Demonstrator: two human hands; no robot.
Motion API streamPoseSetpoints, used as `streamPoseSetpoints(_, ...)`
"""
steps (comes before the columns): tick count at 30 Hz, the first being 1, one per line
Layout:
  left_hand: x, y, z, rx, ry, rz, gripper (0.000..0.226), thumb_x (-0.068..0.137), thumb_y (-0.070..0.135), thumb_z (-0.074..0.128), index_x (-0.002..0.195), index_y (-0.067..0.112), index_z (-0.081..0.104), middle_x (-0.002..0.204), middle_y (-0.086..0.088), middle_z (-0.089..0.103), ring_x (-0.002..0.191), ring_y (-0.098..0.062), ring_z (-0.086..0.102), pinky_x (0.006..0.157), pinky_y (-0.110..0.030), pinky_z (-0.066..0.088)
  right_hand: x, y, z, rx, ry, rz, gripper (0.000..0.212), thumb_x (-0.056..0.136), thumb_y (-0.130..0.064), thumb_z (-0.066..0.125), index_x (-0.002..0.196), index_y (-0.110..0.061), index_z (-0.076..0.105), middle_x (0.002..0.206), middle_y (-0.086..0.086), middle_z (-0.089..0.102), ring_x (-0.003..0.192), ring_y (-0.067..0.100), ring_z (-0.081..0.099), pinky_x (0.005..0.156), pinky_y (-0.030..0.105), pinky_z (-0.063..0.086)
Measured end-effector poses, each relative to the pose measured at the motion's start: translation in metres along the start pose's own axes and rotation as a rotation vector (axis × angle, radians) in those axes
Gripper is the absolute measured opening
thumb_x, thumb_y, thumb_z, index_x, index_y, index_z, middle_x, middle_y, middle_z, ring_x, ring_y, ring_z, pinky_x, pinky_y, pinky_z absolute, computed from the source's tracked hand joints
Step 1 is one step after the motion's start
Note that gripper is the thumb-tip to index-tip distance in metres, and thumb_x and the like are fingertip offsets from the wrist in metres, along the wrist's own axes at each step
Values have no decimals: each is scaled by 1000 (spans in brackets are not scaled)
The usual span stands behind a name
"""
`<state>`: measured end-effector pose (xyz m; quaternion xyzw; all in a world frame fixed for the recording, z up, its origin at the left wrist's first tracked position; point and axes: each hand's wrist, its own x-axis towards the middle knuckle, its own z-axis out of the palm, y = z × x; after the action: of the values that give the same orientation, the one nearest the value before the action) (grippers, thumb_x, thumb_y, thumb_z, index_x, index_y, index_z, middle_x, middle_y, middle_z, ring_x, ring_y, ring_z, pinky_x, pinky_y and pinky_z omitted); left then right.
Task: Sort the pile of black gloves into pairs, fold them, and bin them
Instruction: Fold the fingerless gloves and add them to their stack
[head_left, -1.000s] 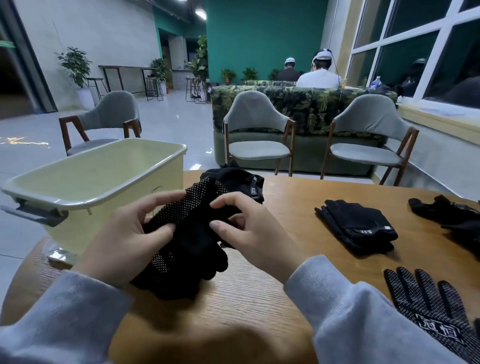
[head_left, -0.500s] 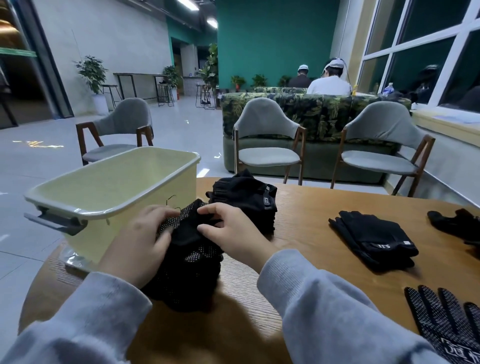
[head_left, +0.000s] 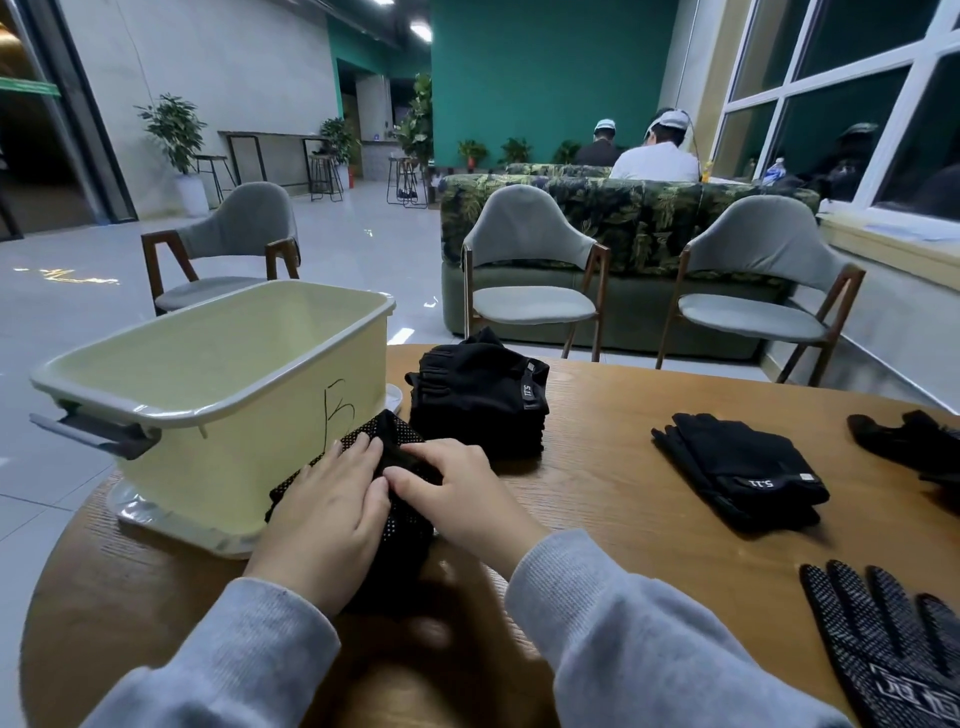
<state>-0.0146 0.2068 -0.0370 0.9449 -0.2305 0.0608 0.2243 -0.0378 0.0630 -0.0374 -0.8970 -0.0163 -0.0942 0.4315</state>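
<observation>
Head view: I see round wood worktop (head_left: 623, 499), grey chairs, sofa behind. Yellow bin (head_left: 218, 415) left, touching dotted gloves (head_left: 400, 525). My left hand (head_left: 327, 519) and right hand (head_left: 462, 499) press gloves flat, fingers straight. Folded stack (head_left: 478, 405) just behind.

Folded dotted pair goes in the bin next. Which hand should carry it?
Left, probably. The left hand lies on the dotted gloves right beside the bin; the right hand would have to cross over.
</observation>
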Motion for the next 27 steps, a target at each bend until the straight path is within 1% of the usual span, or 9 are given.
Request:
streamPoseSetpoints(2, 0, 1, 0, 1, 14, -1, 49, 101, 30, 21, 149, 24, 13, 156, 10, 9, 144, -8, 2, 115, -26, 3, -5, -1, 1, -19, 3, 7, 41, 93, -37, 54, 129, -18, 56, 129, 2, 53, 124, 20, 36, 106, 30, 29)
streamPoseSetpoints(4, 1, 1, 0, 26, 17, 4, 49, 101, 30, 21, 149, 24, 13, 157, 10, 8, 144, -9, 3, 114, -26, 3, -10, 1, 1, -42, 13, -21, 35, 91, -35, 56, 123, -20, 60, 124, 1, 56, 120, 21, 41, 106, 35, 33)
streamPoseSetpoints(7, 1, -1, 2, 107, 27, 29, 55, 97, 43, 11, 149, 23, 15, 156, 9, 11, 144, -10, 3, 114, -29, 1, -21, 5, -8, -49, 16, -22, 39, 91, -31, 58, 128, -19, 56, 130, -1, 52, 123, 17, 40, 107, 29, 30)
streamPoseSetpoints(9, -2, -1, 5, 95, 119, 57, 74, 84, 55, 6, 146, 22, 28, 154, 8, 21, 144, -11, 9, 114, -32, 0, -28, 7, -15, -52, 27, -36, 44, 91, -30, 59, 133, -19, 52, 134, -3, 48, 126, 13, 39, 108, 28, 30)
streamPoseSetpoints(11, -8, 3, 10, 25, 223, 92, 83, 76, 60, 8, 139, 20, 44, 148, 5, 35, 142, -13, 20, 114, -36, 2, -37, 8, -22, -47, 45, -58, 43, 91, -30, 59, 132, -19, 53, 133, -5, 49, 125, 8, 40, 106, 26, 33)
streamPoseSetpoints(13, -16, 12, 15, -24, 306, 144, 76, 79, 57, 15, 132, 17, 52, 142, 3, 45, 138, -12, 26, 114, -35, 1, -46, 9, -29, -54, 62, -79, 42, 91, -30, 59, 131, -19, 54, 132, -7, 50, 123, 5, 42, 105, 22, 33)
streamPoseSetpoints(16, -27, 34, 18, -48, 387, 206, 63, 86, 49, 26, 128, 15, 57, 134, 1, 54, 134, -12, 31, 112, -26, -6, -61, 11, -44, -92, 77, -90, 42, 91, -31, 59, 132, -19, 53, 133, -8, 49, 123, 2, 42, 104, 19, 32)
streamPoseSetpoints(22, -40, 71, 31, -128, 418, 223, 61, 88, 49, 26, 131, 15, 53, 136, 2, 52, 137, -8, 25, 114, -25, -13, -98, 18, -75, -211, 101, -38, 49, 95, -37, 50, 141, -24, 39, 143, -10, 40, 131, 1, 32, 104, 14, 23)
streamPoseSetpoints(27, -46, 100, 49, -158, 386, 176, 77, 83, 59, 11, 140, 17, 41, 145, 4, 41, 140, -4, 10, 110, -23, -22, -129, 25, -100, -198, 129, 67, 56, 99, -39, 36, 149, -20, 18, 152, -7, 26, 138, 4, 21, 105, 15, 15)
